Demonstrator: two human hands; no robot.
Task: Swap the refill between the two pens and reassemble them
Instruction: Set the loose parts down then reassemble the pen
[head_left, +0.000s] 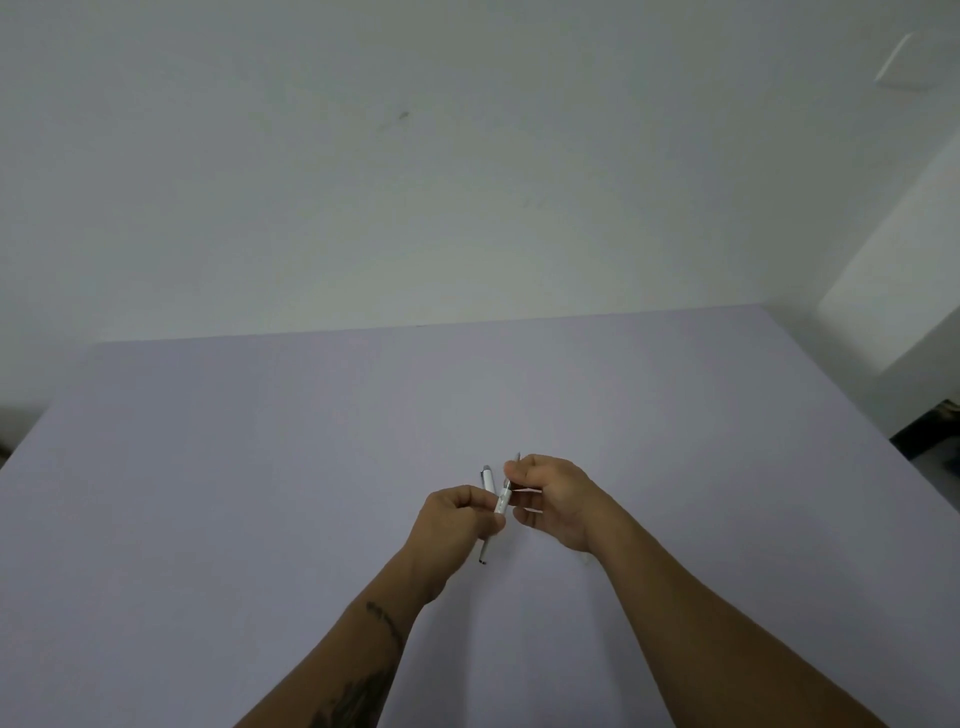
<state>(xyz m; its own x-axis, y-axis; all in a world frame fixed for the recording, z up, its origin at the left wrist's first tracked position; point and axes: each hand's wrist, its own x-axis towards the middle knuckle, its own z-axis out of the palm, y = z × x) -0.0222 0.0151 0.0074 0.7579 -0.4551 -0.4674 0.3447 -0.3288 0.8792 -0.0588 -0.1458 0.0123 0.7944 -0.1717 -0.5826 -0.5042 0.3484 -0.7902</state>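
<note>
The two forearms are reaching in from the bottom edge, nearest the lens, over a pale lilac table (260, 441). The left hand (454, 519) is closing around a white pen (491, 512), thumb and fingers pinching it near the middle; its far end with a grey cap is showing above the fist and its dark tip is poking out below, pointing back toward the person. The right hand (553, 496) is curling shut on a thin grey rod, which I am taking to be a refill (514, 467); only its upper end is sticking out above the fingers. The two pieces are meeting or crossing just between the hands, held above the table; whether they touch is too small to tell.

Both parts are looking light and stiff. The pen is smooth plastic and likely slippery, so a pinch near the middle, as here, is giving the best control. The refill is narrow and could bend or mark the fingers at its tip, so holding it close to the end being guided is wiser.

The only container is the pen's hollow tube. Whether it is holding a refill now I cannot tell. A second pen is not in sight.
</note>
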